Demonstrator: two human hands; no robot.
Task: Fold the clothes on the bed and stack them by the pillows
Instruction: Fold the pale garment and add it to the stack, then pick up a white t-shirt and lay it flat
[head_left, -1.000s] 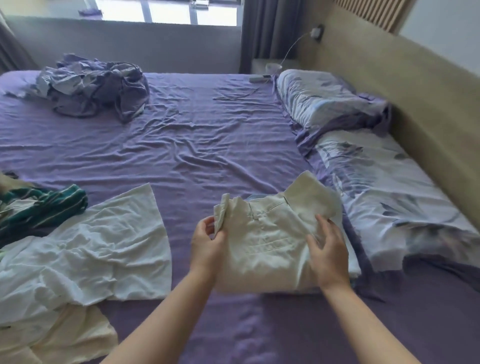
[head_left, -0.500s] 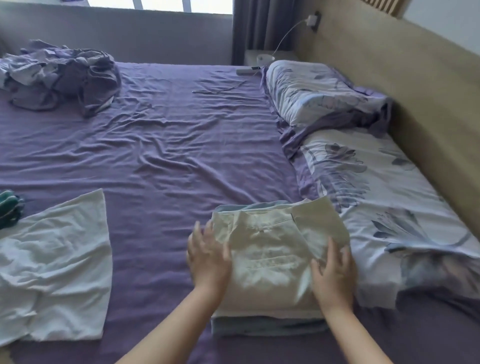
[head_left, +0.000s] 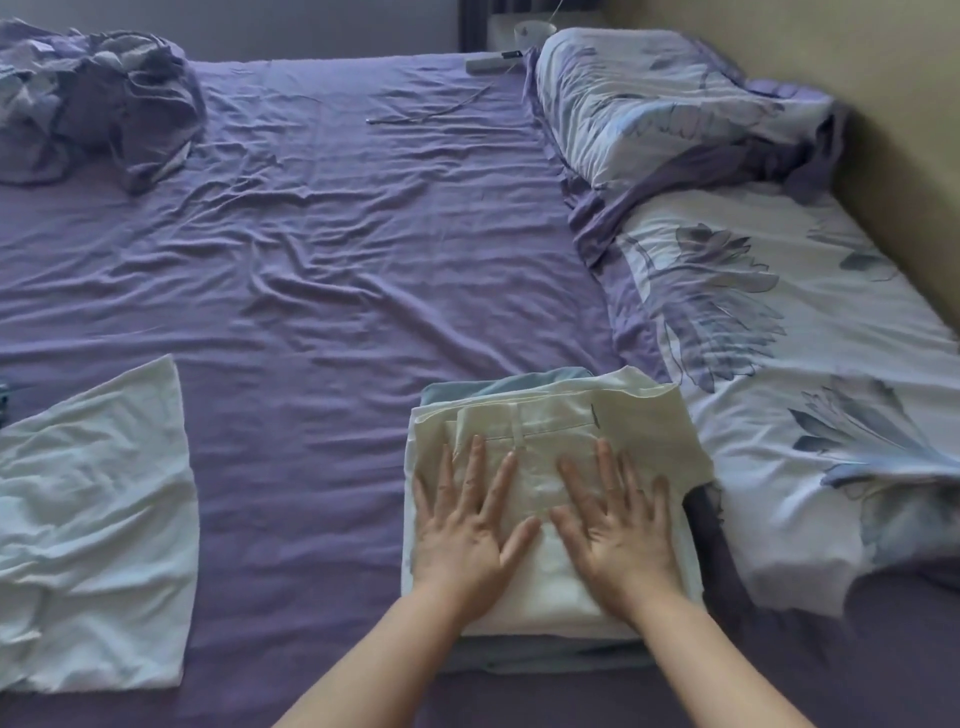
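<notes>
Head view, from your left: an unfolded white garment (head_left: 93, 525) waits well apart, nearer your left hand (head_left: 467, 535). Both hands, the right hand (head_left: 618, 540) too, press flat with spread fingers on the folded cream trousers (head_left: 550, 431), stacked just beside the pillows (head_left: 779, 322).

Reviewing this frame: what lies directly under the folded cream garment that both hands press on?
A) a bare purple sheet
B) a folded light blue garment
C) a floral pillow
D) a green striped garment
B: a folded light blue garment shows beneath the cream garment at its far and near edges.
</notes>
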